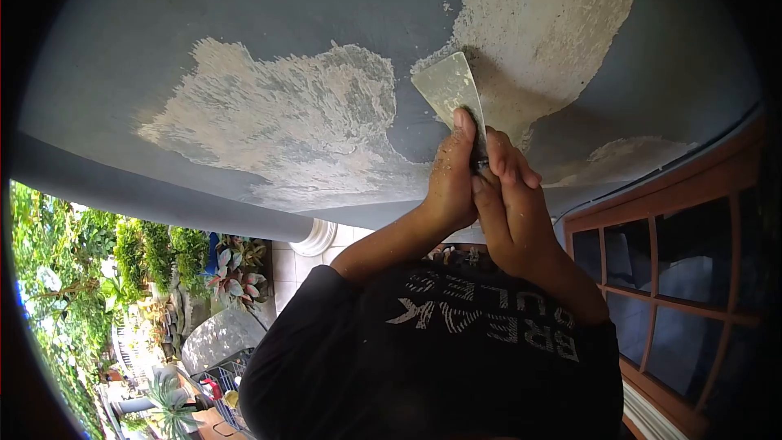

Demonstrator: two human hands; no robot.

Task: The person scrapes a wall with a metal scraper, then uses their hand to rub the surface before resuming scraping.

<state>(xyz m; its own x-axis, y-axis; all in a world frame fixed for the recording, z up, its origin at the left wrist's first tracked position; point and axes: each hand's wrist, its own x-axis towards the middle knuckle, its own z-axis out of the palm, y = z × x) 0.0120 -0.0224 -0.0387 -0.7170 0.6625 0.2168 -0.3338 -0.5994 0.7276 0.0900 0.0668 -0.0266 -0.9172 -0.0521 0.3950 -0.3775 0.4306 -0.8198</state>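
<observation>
A wide scraper (450,85) with a specked blade has its front edge near the border of a patch of bare plaster (538,24) on the grey painted surface (342,0). Its dark handle is mostly hidden by my hands. My left hand (452,175) grips it, with the thumb up on the base of the blade and bits of dust on the skin. My right hand (513,195) is closed around the handle from the other side, pressed against my left hand. Another rough scraped patch (285,118) spreads to the left.
A grey column with a white moulded end (314,238) lies beyond my left forearm. Brown-framed glass panes (652,293) stand at the right. At the lower left are plants (163,253), a pale rounded seat (220,338) and a dark basket (228,383) with items in it.
</observation>
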